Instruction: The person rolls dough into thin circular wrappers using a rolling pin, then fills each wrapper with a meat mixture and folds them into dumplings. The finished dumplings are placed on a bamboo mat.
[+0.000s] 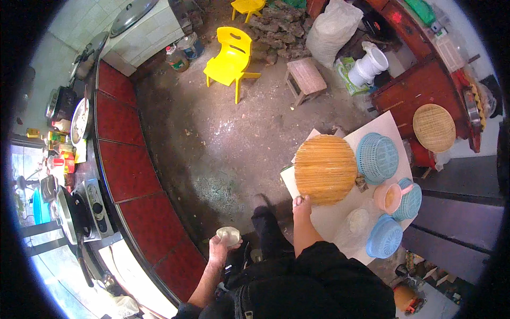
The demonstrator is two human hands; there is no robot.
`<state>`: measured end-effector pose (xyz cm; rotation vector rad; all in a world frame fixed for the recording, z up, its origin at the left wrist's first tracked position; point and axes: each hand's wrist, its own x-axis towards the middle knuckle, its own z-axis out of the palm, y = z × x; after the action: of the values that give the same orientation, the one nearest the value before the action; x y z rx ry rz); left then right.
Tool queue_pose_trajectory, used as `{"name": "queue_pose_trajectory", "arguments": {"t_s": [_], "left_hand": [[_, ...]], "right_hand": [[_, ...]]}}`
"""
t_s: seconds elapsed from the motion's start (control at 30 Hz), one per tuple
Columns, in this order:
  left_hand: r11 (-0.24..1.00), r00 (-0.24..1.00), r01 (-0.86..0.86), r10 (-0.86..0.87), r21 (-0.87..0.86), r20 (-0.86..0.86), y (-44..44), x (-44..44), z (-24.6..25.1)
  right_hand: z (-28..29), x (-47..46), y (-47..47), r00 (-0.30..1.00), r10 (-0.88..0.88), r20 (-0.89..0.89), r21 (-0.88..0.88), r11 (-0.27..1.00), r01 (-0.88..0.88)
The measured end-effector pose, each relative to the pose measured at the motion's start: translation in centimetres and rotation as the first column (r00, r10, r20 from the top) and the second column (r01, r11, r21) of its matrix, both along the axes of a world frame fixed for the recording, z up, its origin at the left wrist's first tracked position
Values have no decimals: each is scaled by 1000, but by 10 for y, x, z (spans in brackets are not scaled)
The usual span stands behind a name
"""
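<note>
My left hand (pixel 221 249) grips a small pale round object (pixel 229 235), perhaps a bowl or a piece of dough, in front of my body. Over the near left edge of the table is my right hand (pixel 302 204), its fingers curled at the rim of a round slatted tray (pixel 326 169); whether it grips the tray I cannot tell. Beside the tray lie a blue plastic basket (pixel 377 158) and a small brown object (pixel 361 183). A pinkish plastic dipper (pixel 387 197) overlaps another blue basket (pixel 408 199). Pale dough (pixel 357 220) rests near a third blue basket (pixel 384 236).
A counter with red cabinet doors (pixel 129 169) runs along the left, bearing a gas stove (pixel 97 207), a wok (pixel 67 215) and bottles. On the floor ahead stand a yellow plastic chair (pixel 229 60) and a wooden stool (pixel 306 75). A woven round tray (pixel 434 127) is at the right.
</note>
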<state>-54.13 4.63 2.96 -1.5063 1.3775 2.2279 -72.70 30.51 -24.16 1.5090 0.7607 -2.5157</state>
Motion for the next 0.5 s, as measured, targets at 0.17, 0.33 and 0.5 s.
{"name": "queue_pose_trajectory", "arguments": {"t_s": [0.17, 0.33, 0.5], "left_hand": [[999, 999, 35, -35, 7, -9, -2, -6, -7], [897, 946, 323, -303, -301, 113, -11, -10, 5], [998, 964, -41, 27, -48, -264, -7, -5, -8]], "right_hand": [[54, 1, -10, 962, -208, 179, 202, 964, 171], [-13, 20, 65, 884, 96, -457, -321, 909, -265], [-14, -37, 55, 699, 290, -653, -264, 779, -569]]}}
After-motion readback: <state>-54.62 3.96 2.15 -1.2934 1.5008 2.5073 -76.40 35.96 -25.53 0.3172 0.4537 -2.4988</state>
